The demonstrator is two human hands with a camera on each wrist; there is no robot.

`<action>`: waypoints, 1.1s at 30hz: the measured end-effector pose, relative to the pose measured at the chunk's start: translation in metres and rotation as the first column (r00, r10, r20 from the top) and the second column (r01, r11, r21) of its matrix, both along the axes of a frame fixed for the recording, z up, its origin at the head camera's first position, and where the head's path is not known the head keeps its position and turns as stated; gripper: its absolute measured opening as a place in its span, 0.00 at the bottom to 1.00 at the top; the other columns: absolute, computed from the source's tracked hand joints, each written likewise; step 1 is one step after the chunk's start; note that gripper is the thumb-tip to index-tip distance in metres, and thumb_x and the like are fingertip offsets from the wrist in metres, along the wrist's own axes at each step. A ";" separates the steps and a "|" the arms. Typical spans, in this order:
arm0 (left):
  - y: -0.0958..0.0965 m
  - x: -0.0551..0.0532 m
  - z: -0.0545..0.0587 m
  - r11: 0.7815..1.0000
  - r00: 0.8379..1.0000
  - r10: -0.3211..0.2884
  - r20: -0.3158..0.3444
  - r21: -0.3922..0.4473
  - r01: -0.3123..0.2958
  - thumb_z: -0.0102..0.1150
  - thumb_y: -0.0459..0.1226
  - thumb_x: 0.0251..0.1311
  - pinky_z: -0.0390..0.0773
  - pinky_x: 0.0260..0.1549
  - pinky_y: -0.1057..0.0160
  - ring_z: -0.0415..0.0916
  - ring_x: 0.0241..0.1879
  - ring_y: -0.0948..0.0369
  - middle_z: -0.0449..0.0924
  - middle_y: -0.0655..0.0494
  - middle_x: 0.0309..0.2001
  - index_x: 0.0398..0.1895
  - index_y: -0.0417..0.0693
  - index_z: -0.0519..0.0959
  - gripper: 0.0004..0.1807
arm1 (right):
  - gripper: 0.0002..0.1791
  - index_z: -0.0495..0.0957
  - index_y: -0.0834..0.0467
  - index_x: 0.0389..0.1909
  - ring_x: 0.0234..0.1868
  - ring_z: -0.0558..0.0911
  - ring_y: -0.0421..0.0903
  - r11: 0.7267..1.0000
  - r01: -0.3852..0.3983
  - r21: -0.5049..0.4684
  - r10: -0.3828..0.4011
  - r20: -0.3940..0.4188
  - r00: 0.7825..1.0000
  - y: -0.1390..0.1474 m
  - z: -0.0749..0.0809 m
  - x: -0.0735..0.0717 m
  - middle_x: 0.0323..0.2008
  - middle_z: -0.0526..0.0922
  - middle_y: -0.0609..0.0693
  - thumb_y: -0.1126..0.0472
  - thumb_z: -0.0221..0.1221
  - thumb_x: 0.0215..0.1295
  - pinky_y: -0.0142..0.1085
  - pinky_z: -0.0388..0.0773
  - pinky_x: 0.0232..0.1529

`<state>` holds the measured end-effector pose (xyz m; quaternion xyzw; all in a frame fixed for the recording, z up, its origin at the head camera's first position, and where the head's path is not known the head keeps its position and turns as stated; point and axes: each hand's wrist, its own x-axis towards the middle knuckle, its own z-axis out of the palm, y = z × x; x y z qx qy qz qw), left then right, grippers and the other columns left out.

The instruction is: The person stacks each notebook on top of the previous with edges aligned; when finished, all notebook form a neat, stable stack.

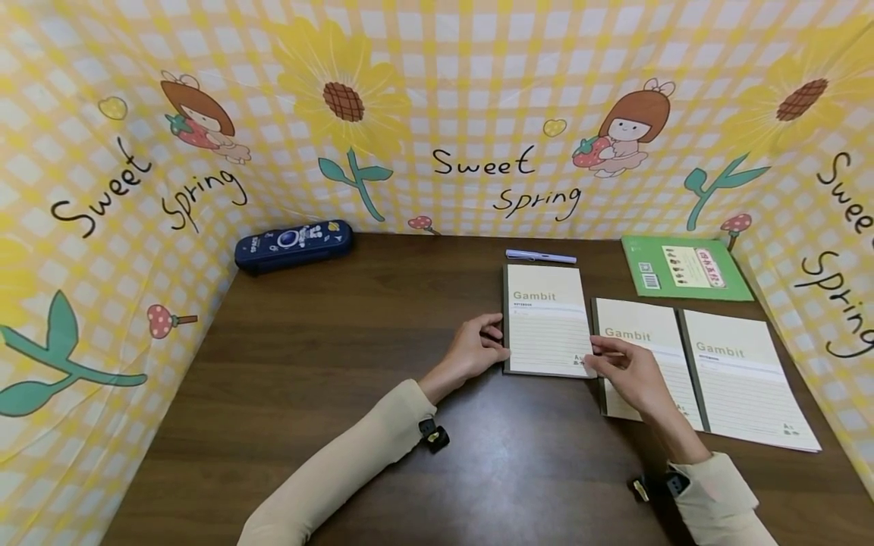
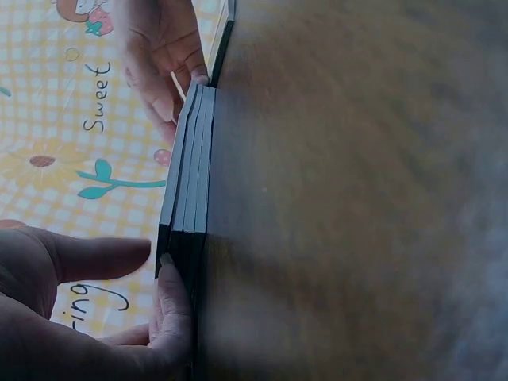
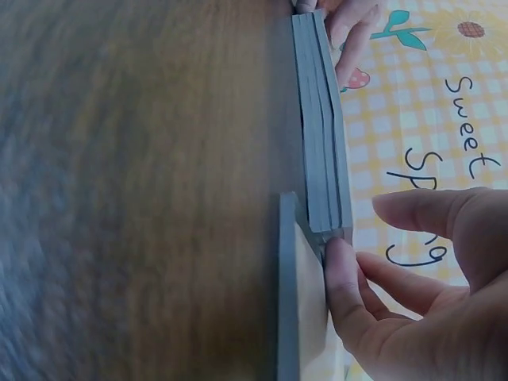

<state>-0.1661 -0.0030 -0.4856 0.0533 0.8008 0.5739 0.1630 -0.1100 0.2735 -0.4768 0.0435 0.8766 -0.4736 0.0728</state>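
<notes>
A stack of several cream "Gambit" notebooks [image 1: 548, 322] with dark spines lies flat on the table; their layered edges [image 2: 190, 167] show from the side in both wrist views. On its spine side, my left hand [image 1: 473, 350] touches the stack with its fingertips, thumb held out apart from it in the left wrist view. My right hand [image 1: 631, 373] touches the opposite long edge near the lower right corner, thumb likewise raised off the pile [image 3: 324, 135]. Two more piles of the same notebooks, one left [image 1: 638, 330] and one right [image 1: 740, 379], lie under and beside my right hand.
A purple-blue pen [image 1: 541, 256] lies just behind the stack. At the back right is a green book [image 1: 649, 265], at the back left a dark blue pencil case [image 1: 293, 246]. A yellow checked cloth [image 1: 437, 98] walls the brown table [image 1: 328, 341] on three sides.
</notes>
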 end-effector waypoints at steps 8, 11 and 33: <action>0.002 0.014 0.007 0.987 0.975 -0.058 -0.216 -0.158 0.024 0.71 0.35 0.63 0.83 0.51 0.56 0.82 0.50 0.49 0.80 0.42 0.55 0.72 0.41 0.72 0.34 | 0.27 0.73 0.66 0.70 0.50 0.88 0.42 0.999 -0.043 0.021 0.043 -0.026 0.999 0.006 0.006 0.007 0.58 0.83 0.67 0.57 0.61 0.77 0.26 0.86 0.44; 0.006 0.019 0.010 0.975 0.933 -0.108 -0.342 -0.221 0.032 0.69 0.37 0.66 0.79 0.52 0.55 0.78 0.52 0.49 0.79 0.42 0.56 0.69 0.43 0.76 0.28 | 0.28 0.73 0.66 0.70 0.54 0.88 0.59 0.996 -0.064 0.059 0.067 -0.065 0.996 0.009 0.009 0.011 0.57 0.84 0.67 0.57 0.61 0.76 0.25 0.85 0.42; 0.064 0.047 0.031 0.482 0.373 -0.870 -0.323 -0.719 0.501 0.54 0.49 0.78 0.62 0.78 0.67 0.65 0.77 0.60 0.67 0.53 0.78 0.79 0.49 0.65 0.32 | 0.24 0.78 0.70 0.61 0.49 0.86 0.67 0.936 -0.015 0.352 0.147 -0.351 0.925 0.042 0.008 0.048 0.56 0.84 0.70 0.66 0.69 0.66 0.56 0.86 0.46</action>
